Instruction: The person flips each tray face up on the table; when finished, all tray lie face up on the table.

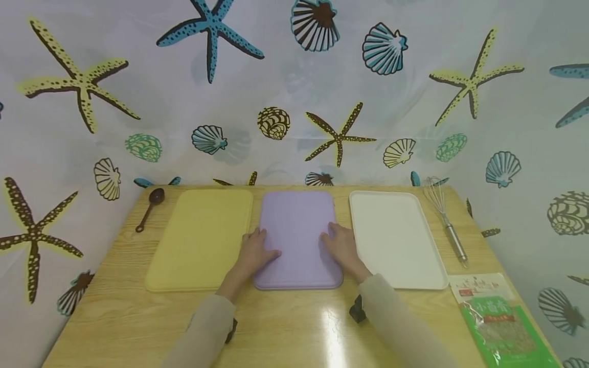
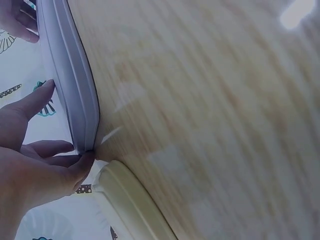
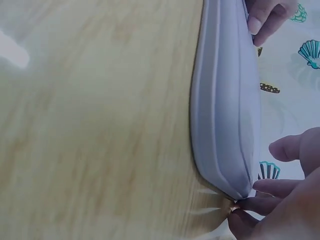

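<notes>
A purple rectangular tray (image 1: 299, 235) lies in the middle of the wooden table, its long sides running away from me. At its left edge my left hand (image 1: 255, 254) grips it, thumb over the top and fingers along the side. My right hand (image 1: 344, 249) holds the opposite edge the same way. In the left wrist view the left hand (image 2: 35, 170) has its fingertips at the tray's corner, beside the yellow tray's rim (image 2: 135, 200). The right wrist view shows the right hand (image 3: 292, 205) with fingertips low against the purple tray's side (image 3: 225, 110).
A yellow tray (image 1: 202, 240) lies to the left and a white tray (image 1: 395, 240) to the right. A dark brown spoon (image 1: 152, 207) is at the far left. On the right are a whisk (image 1: 448, 225) and a green-and-white food packet (image 1: 506, 322). A patterned cloth (image 1: 294, 87) hangs behind.
</notes>
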Tool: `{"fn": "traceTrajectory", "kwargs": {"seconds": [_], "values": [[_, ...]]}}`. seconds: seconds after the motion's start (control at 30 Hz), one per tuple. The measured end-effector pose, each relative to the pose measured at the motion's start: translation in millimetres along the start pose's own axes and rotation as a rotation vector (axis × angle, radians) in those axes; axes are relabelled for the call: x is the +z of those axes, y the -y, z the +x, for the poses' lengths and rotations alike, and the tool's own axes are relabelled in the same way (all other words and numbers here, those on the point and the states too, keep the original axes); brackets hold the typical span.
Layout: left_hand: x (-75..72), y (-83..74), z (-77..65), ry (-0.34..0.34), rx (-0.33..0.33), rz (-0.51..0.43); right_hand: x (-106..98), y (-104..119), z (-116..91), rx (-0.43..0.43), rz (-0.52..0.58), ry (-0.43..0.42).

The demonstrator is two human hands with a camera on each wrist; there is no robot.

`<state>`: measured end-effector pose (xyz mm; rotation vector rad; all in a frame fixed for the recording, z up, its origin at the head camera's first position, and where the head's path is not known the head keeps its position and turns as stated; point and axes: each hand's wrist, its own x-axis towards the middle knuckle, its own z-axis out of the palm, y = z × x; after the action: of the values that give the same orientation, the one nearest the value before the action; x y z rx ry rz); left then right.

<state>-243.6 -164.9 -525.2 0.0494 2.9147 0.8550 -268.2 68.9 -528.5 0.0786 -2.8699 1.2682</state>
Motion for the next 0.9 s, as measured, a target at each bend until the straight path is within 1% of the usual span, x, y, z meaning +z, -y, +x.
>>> {"fn": "traceTrajectory", "kwargs": {"seconds": [0.03,0.13,0.2,0.3,0.37,0.47,0.53,0.63,0.8,0.9], "values": [[0.0,0.1,-0.1,-0.002,-0.001,-0.002,-2,0,0,0.014,0.043,0.004],[0.6,1.7,0.1,0.001,-0.005,-0.005,-8,3,-1,0.095,0.153,0.043],[0.1,2.7,-0.2,0.003,-0.010,-0.019,-14,5,-1,0.118,0.196,0.065],[-1.7,3.6,-0.9,0.006,-0.013,-0.048,-24,6,1,0.131,0.217,0.099],[-3.4,2.8,-2.0,0.005,-0.008,-0.062,-30,6,3,0.110,0.198,0.106],[-4.6,2.5,-3.2,0.007,0.001,-0.082,-38,4,8,0.105,0.166,0.103],[-4.7,2.7,-3.6,0.009,0.009,-0.096,-41,3,12,0.113,0.175,0.111],[-4.2,4.1,-3.8,0.011,0.017,-0.121,-46,1,17,0.128,0.210,0.141],[-4.0,6.3,-4.2,0.030,0.023,-0.124,-55,-1,22,0.157,0.315,0.249],[-7.0,5.4,-3.8,0.052,0.029,-0.127,-61,2,24,0.174,0.378,0.292]]}}
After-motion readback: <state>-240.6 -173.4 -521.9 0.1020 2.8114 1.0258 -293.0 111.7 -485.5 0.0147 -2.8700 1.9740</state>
